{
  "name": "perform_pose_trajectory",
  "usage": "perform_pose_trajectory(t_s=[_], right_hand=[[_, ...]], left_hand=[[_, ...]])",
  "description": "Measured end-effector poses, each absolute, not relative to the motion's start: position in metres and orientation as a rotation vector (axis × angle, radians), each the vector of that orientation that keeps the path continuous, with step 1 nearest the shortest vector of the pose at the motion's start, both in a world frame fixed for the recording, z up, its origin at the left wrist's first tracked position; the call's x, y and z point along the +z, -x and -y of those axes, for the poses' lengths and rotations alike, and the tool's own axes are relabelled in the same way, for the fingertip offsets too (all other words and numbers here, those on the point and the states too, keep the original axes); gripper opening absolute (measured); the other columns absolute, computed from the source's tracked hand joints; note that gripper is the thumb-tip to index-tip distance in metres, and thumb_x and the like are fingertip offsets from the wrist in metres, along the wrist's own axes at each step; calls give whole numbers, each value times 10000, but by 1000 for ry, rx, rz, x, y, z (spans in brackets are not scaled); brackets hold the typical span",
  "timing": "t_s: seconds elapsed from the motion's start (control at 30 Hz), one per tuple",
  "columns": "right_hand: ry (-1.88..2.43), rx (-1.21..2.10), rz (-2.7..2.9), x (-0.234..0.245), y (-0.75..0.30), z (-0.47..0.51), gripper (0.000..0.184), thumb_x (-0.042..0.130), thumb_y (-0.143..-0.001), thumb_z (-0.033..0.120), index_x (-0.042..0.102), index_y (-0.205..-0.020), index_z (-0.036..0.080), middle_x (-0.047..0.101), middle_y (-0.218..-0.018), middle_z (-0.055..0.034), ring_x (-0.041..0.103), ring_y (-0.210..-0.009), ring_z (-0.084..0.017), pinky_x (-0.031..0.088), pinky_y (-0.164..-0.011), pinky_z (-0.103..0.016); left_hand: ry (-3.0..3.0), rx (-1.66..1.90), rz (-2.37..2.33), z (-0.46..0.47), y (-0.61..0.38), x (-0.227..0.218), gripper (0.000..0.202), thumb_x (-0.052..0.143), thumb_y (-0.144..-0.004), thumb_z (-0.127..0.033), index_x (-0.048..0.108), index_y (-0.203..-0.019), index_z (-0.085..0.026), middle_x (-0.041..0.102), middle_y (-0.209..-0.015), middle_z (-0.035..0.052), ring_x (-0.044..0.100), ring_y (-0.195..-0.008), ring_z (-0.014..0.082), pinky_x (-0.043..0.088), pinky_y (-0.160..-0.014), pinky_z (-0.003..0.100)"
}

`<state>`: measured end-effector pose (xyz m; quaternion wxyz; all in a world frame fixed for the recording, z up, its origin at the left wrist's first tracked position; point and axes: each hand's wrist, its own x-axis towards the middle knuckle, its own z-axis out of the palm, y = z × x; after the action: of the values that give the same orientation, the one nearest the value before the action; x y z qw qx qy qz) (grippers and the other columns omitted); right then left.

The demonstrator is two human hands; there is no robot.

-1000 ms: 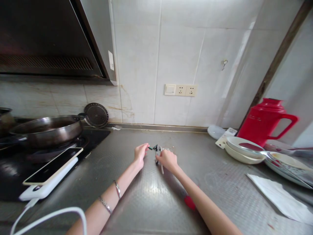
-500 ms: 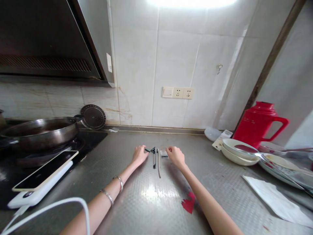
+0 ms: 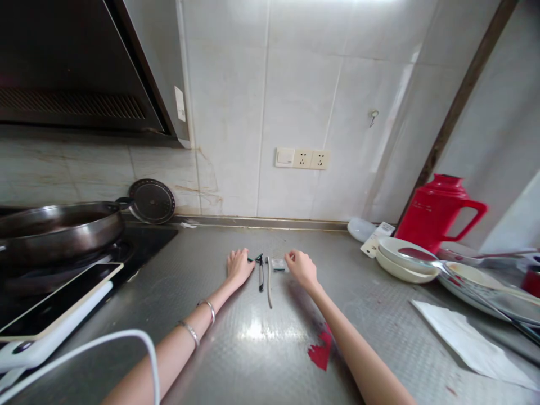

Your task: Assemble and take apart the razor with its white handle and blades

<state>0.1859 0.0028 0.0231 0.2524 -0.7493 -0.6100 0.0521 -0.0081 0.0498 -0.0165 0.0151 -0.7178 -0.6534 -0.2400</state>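
Note:
My left hand [image 3: 239, 266] rests on the steel counter, palm down, fingers stretched and slightly apart. Its thumb side touches or nearly touches the green end of a slim dark T-shaped tool [image 3: 261, 274], whose exact kind I cannot make out. Right of that lies a thin pale cord-like strip [image 3: 270, 289], lengthwise on the counter. A small flat clear packet [image 3: 278, 265] with a dark lower edge lies between the strip and my right hand [image 3: 301, 266]. The right fingers are curled closed beside the packet; whatever they hold, if anything, is hidden.
At left are a steel pan [image 3: 63, 230] on the black stove and a phone [image 3: 63, 301] on a white power bank, its white cable [image 3: 126, 333] looping forward. A red scrap [image 3: 320, 351] lies near my right forearm. Stacked dishes [image 3: 405, 270], a red thermos [image 3: 439, 214] and white paper [image 3: 468, 343] are right.
The view has turned slightly right. My left fingers look more spread and flatter on the counter. The right hand has barely moved, and the small items lie much as before.

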Motion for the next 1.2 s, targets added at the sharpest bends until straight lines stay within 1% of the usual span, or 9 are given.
perform_pose_trajectory(t_s=[0.17, 0.27, 0.4, 0.5, 0.57, 0.73, 0.97, 1.1, 1.2], right_hand=[[2003, 131, 1644, 21, -187, -3, 291, 406, -799, 338, 668, -824, 213, 680, -815, -91, 617, -768, -211, 370, -588, -256], [1906, 190, 1627, 19, -189, -5, 266, 427, -779, 308, 670, -785, 198, 680, -780, -83, 611, -731, -201, 377, -582, -258], [1566, 478, 1620, 17, -187, -12, 215, 506, -733, 287, 671, -776, 157, 667, -710, -59, 596, -684, -160, 411, -583, -231], [1398, 797, 1516, 17, -181, -14, 245, 567, -701, 322, 660, -842, 144, 664, -734, -55, 594, -678, -159, 417, -497, -211], [1329, 983, 1430, 19, -177, -12, 276, 610, -681, 344, 649, -876, 152, 665, -768, -57, 602, -710, -163, 418, -467, -195], [1150, 1221, 1380, 23, -167, -1, 332, 681, -645, 361, 647, -913, 170, 673, -835, -47, 612, -774, -152, 463, -540, -191], [1114, 1252, 1395, 19, -161, -2, 254, 682, -629, 343, 657, -807, 162, 659, -731, -13, 603, -679, -128, 464, -524, -194], [1155, 1216, 1390, 19, -164, -5, 234, 674, -629, 327, 669, -785, 153, 651, -696, -12, 593, -656, -121, 450, -504, -186], [1200, 1194, 1392, 21, -168, -6, 233, 660, -647, 322, 687, -798, 147, 649, -690, -19, 586, -662, -118, 441, -498, -178]], left_hand=[[2212, -768, 2030, -51, 5, -18, 319, 554, -763, -315, 569, -1052, -183, 609, -1057, 96, 474, -1020, 280, 351, -827, 372], [2223, -902, 2010, -52, 4, -17, 315, 577, -751, -288, 562, -1048, -184, 610, -1051, 88, 480, -1015, 274, 360, -821, 376], [2281, -1218, 1755, -44, 2, -10, 318, 607, -741, -256, 540, -1045, -188, 610, -1008, 65, 497, -972, 238, 377, -817, 359], [2327, -1375, 1485, -30, -2, -3, 342, 613, -741, -229, 518, -1068, -192, 598, -996, 57, 499, -953, 222, 386, -815, 351], [2343, -1419, 1349, -20, -4, 2, 361, 611, -744, -222, 507, -1089, -197, 588, -1003, 58, 499, -952, 220, 389, -817, 356], [2390, -1382, 1177, -3, -7, 8, 365, 577, -771, -211, 492, -1126, -200, 570, -1047, 69, 485, -991, 228, 387, -831, 372], [2409, -1398, 1124, 0, -5, 7, 373, 556, -786, -210, 481, -1152, -201, 554, -1052, 81, 480, -1003, 236, 404, -842, 389], [2479, -1433, 1069, -4, -3, 5, 425, 557, -785, -203, 462, -1198, -196, 543, -1060, 83, 467, -1008, 226, 412, -875, 392], [2505, -1428, 1066, -8, -1, 3, 402, 558, -787, -204, 498, -1185, -194, 539, -1051, 83, 463, -1007, 221, 421, -881, 387]])
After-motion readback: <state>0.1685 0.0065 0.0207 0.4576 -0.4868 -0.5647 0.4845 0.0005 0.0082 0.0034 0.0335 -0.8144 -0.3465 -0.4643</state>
